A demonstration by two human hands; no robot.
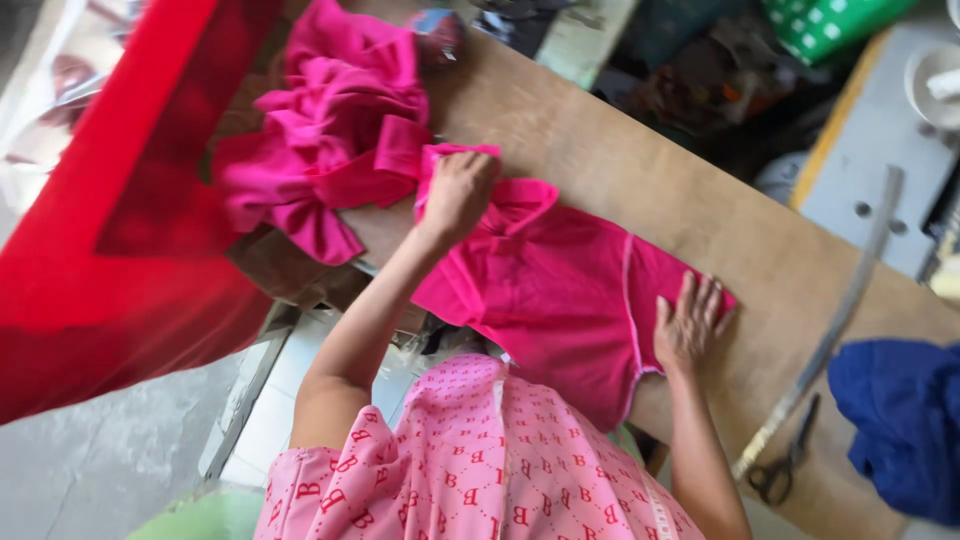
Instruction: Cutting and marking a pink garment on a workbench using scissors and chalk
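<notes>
Pink patterned fabric worn by the person fills the lower centre of the view, at about 6 o'clock, and both bare arms are seen reaching up from it onto a wooden table. A magenta garment is spread flat on the table near the middle of the view, with its collar end towards 11 o'clock and a short sleeve towards 3 o'clock. The left hand is placed on the collar end of this garment, at about 11 o'clock from its centre; the fingers are curled down into the cloth, though whether a fold is actually pinched between them cannot be told from this angle. The right hand is laid flat and open on the sleeve, fingers spread and palm pressed to the cloth, gripping nothing. A heap of crumpled magenta cloth is piled at 10 o'clock from the left hand, touching the spread garment's collar end. A broad sheet of red cloth is seen at 9 o'clock, covering the left side. At 4 o'clock from the right hand, a long measuring stick is laid on the table, with dark scissors just beside its lower end. Blue cloth is bunched at the right edge.
</notes>
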